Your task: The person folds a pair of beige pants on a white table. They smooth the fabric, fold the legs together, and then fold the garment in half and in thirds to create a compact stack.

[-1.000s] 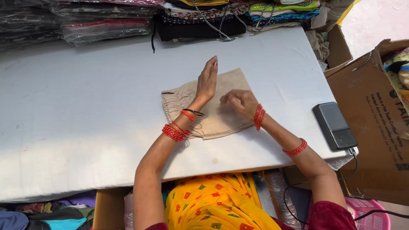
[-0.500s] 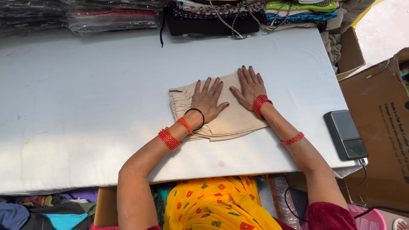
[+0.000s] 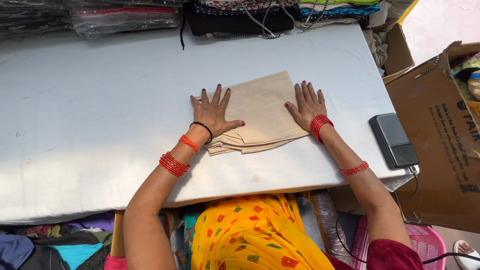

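Observation:
A folded beige cloth [image 3: 261, 107] lies flat on the white table [image 3: 90, 115], a little right of the middle. My left hand [image 3: 216, 111] presses palm-down on the cloth's left end, fingers spread. My right hand [image 3: 307, 103] lies flat on its right edge, fingers spread and pointing away from me. Both wrists wear red bangles. Neither hand grips anything.
A dark flat device [image 3: 394, 140] with a cable sits at the table's right edge. Stacks of packed and folded garments [image 3: 240, 15] line the far edge. A brown cardboard box [image 3: 440, 135] stands to the right, with a pink basket [image 3: 425, 245] beneath.
Both hands went from folding the cloth with the left hand raised to lying flat on it, then slid apart toward its two ends. The cloth looks flatter and more squared.

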